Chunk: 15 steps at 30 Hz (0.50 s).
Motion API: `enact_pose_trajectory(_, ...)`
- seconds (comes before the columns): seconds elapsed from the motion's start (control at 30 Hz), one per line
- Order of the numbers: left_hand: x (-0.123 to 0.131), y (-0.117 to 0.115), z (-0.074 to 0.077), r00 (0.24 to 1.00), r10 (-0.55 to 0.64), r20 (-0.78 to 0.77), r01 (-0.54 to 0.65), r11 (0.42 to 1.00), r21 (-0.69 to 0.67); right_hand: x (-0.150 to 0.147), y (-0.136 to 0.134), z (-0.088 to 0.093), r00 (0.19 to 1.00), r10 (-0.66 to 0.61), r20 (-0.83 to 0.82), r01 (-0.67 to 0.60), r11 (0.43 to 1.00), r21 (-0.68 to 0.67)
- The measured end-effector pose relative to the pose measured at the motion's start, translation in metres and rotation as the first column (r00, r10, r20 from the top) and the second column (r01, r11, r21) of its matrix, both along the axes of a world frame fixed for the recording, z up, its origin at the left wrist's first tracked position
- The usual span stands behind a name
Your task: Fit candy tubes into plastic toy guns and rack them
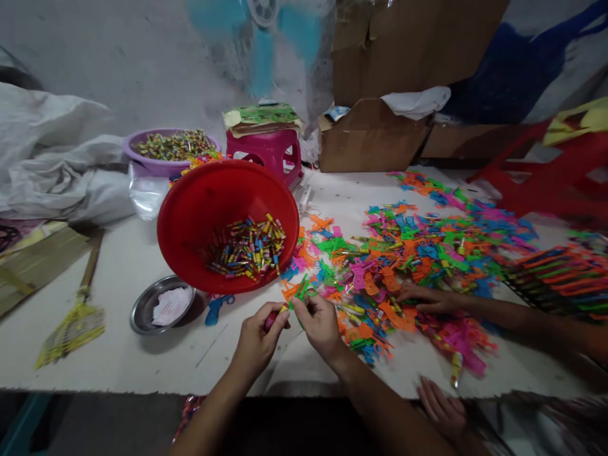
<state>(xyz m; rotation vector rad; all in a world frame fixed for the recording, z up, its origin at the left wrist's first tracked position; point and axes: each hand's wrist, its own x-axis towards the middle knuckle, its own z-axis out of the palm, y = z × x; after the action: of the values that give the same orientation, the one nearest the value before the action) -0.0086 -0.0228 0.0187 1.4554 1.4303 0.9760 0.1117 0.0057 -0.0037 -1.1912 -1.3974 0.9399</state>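
Note:
Over the front of the table, my left hand [259, 335] is closed round a small tube with a dark red and yellow wrapper [270, 321]. My right hand [322, 324] pinches a green plastic toy gun [302, 289], its end close against the tube; whether the two are joined is hidden by my fingers. Just behind my hands leans a red basin [190, 221], tilted toward me, with many wrapped tubes [256, 247] inside. A blue toy gun [216, 308] lies to the left of my hands. To their right spreads a pile of coloured toy guns [380, 278] mixed with tubes.
A metal bowl [137, 310] with white paper slips and a yellow swatter [71, 329] lie on the left. Behind stand a purple basin [130, 152], a pink stool [266, 149] and a cardboard box [370, 145]. Another person's hands [427, 297] work at the pile on the right.

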Motion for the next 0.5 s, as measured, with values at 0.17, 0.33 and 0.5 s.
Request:
enact_pose_trajectory(0.17, 0.008, -0.001, -0.013, 0.999, -0.03, -0.038, 0.03, 1.0, 0.003, 0.01, 0.005, -0.009, 0.992, -0.068, 0.107, 0.076, 0.994, -0.077)
enact_pose_trajectory(0.33, -0.011, 0.013, -0.033, 0.96, 0.236, 0.153, -0.181, 0.935, -0.305, 0.098, 0.051, -0.001, 0.715, -0.327, 0.618, 0.437, 0.899, -0.029)
enact_pose_trajectory(0.5, -0.008, 0.022, -0.031, 0.74, 0.442, 0.507, -0.084, 0.809, -0.582, 0.107, 0.088, -0.012, 0.369, -0.432, 0.823, 0.343, 0.886, 0.312)
